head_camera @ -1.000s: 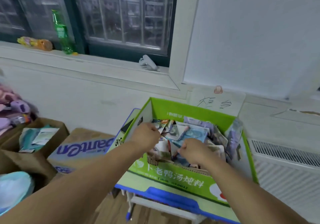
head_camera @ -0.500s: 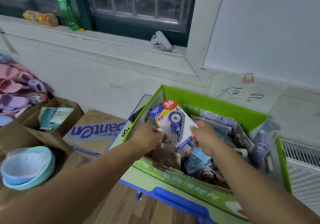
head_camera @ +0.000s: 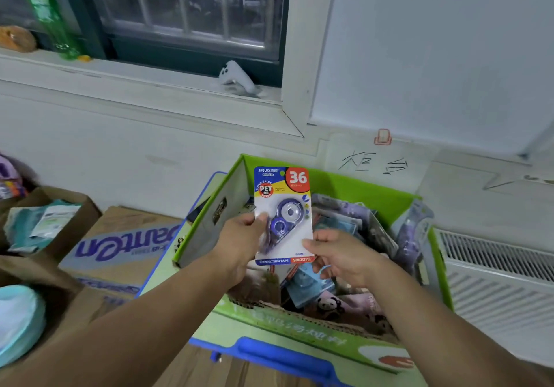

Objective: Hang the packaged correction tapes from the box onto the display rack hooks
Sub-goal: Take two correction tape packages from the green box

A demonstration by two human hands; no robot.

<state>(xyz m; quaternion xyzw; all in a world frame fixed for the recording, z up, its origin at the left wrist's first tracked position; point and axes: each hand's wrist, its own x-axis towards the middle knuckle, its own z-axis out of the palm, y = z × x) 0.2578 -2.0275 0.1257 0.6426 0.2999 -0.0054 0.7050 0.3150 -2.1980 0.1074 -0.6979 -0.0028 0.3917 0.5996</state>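
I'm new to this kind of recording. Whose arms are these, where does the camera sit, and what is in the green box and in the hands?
There is no machine here. A person works with bare hands, and the single camera sits on their head, looking forward and down, so both forearms reach in from the bottom edge. The left hand pinches the left edge of a correction tape pack, and the right hand holds its lower right corner. The pack is held upright above an open green box full of other packs. Left of the box lies a brown carton, and to the right is a white radiator. A green bottle stands on the windowsill. No display rack shows in this view.
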